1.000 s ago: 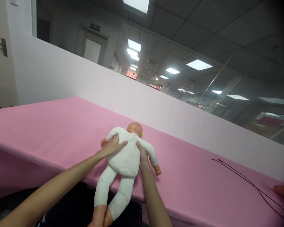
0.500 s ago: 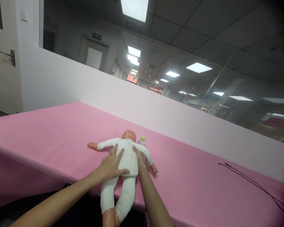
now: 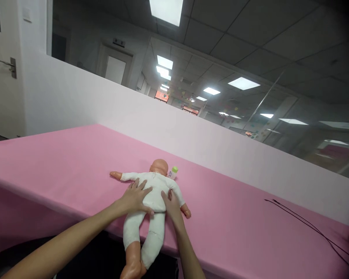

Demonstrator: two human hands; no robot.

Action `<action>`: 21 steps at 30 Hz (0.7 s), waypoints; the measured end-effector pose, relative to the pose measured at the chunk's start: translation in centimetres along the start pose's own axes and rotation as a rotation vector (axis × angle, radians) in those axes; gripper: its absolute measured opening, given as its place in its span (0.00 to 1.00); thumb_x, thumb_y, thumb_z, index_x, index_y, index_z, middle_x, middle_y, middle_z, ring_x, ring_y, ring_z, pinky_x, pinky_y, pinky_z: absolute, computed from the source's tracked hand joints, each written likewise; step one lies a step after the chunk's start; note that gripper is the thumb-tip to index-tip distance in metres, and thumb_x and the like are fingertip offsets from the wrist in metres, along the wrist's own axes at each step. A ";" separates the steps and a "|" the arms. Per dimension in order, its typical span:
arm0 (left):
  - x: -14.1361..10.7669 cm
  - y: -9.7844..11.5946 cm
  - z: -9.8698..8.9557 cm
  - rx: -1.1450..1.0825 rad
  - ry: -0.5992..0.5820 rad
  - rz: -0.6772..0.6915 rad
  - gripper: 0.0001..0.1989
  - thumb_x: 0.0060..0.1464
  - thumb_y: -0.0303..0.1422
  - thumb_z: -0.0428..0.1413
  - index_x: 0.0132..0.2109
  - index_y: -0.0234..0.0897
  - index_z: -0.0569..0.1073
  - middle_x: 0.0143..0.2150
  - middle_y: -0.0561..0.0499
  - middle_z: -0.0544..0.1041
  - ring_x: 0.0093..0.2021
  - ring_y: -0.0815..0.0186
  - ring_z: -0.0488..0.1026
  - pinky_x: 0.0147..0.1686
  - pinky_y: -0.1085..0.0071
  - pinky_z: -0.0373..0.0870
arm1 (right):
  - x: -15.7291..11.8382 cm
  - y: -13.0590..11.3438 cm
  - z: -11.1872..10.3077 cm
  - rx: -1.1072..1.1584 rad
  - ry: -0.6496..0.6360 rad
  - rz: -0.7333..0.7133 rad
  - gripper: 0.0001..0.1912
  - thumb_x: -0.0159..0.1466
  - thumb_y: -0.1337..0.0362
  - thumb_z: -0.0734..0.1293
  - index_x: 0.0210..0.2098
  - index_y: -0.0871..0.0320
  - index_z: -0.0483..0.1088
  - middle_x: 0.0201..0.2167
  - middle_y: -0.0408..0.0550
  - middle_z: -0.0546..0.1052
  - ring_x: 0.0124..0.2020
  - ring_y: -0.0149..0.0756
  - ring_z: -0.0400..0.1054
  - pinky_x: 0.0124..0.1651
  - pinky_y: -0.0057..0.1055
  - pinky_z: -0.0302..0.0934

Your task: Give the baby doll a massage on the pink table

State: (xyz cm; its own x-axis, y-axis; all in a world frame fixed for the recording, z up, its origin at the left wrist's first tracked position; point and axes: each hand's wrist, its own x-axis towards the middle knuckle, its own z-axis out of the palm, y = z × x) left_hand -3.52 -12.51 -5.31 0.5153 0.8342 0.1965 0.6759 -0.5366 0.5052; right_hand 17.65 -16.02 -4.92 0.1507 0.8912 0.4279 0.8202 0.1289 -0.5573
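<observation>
A baby doll (image 3: pixel 155 195) with a white cloth body lies face down on the pink-covered table, its bare head toward the wall and its legs over the near edge. My left hand (image 3: pixel 136 198) rests on the left side of its back, fingers spread. Against the doll's right side, below its arm, lies my right hand (image 3: pixel 171 203), thumb on the back; some of its fingers are hidden behind the body. Close to the head stands a small clear bottle (image 3: pixel 173 172) with a green cap.
The pink table cover (image 3: pixel 221 217) runs along a low white wall (image 3: pixel 186 133) with glass above it. Thin black cables (image 3: pixel 305 221) lie on the right of the table. A door (image 3: pixel 6 77) is at the far left.
My right hand has slid down a little along the doll's side. My left hand has shifted slightly left, its fingers still spread. The doll's right-side arm has moved a little.
</observation>
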 end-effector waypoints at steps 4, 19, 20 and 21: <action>2.5 1.3 -0.6 0.036 0.156 0.118 0.24 0.68 0.50 0.53 0.59 0.39 0.78 0.71 0.38 0.67 0.72 0.40 0.61 0.69 0.47 0.58 | -1.6 -0.3 -1.1 -0.250 0.029 0.004 0.25 0.74 0.55 0.59 0.61 0.62 0.75 0.60 0.63 0.78 0.63 0.56 0.71 0.65 0.51 0.62; 9.0 0.0 0.6 0.167 0.186 -0.189 0.14 0.70 0.33 0.50 0.45 0.29 0.79 0.43 0.37 0.81 0.48 0.52 0.78 0.48 0.61 0.69 | 6.8 -0.6 4.0 -0.488 -0.090 -0.067 0.16 0.71 0.72 0.59 0.43 0.65 0.80 0.44 0.66 0.82 0.52 0.55 0.72 0.53 0.41 0.63; 9.0 0.0 0.5 0.153 0.189 -0.183 0.15 0.70 0.33 0.50 0.45 0.29 0.79 0.43 0.38 0.81 0.48 0.53 0.78 0.49 0.62 0.69 | 6.6 -0.7 3.9 -0.473 -0.089 -0.067 0.16 0.71 0.73 0.59 0.42 0.64 0.80 0.44 0.64 0.82 0.51 0.53 0.72 0.52 0.40 0.63; 8.9 0.1 0.3 0.134 0.190 -0.172 0.15 0.70 0.33 0.49 0.44 0.29 0.79 0.42 0.39 0.81 0.48 0.53 0.78 0.50 0.62 0.68 | 6.4 -0.8 3.6 -0.459 -0.089 -0.070 0.16 0.71 0.73 0.59 0.41 0.64 0.80 0.43 0.62 0.82 0.50 0.51 0.73 0.52 0.38 0.63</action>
State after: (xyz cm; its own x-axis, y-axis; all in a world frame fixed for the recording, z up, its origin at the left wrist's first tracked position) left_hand 1.31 -5.14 -3.73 0.2882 0.9165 0.2776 0.8148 -0.3870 0.4317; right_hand 15.96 -8.82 -4.27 0.0548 0.9235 0.3796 0.9889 0.0024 -0.1486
